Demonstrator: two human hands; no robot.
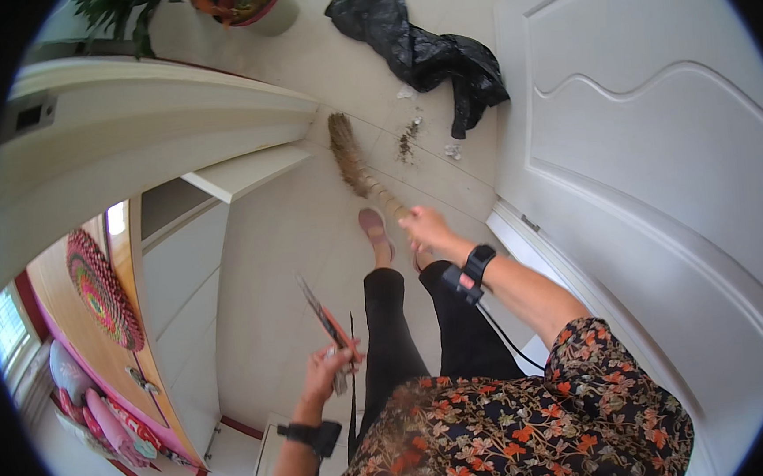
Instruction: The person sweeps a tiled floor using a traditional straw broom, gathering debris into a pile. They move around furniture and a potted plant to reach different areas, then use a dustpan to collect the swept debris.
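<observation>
My right hand (426, 228) grips the handle of a straw broom (347, 151), whose bristles rest on the tiled floor beside the door frame. To the right of the bristles lies a small heap of dark debris (406, 142), with white crumpled scraps (453, 151) close by. Beyond these, a black plastic bag (421, 49) is spread on the floor. At the lower left my left hand (331, 371) holds a thin, long tool with orange-red handles (336, 327), its far end blurred; I cannot tell its kind. Something small and pale is also in this hand.
A white panelled door (647, 140) stands along the right side. On the left are a door edge with a latch plate (34, 116) and a white cabinet (188, 278). A potted plant (273, 13) stands at the top. My shoe (372, 222) is just below the bristles.
</observation>
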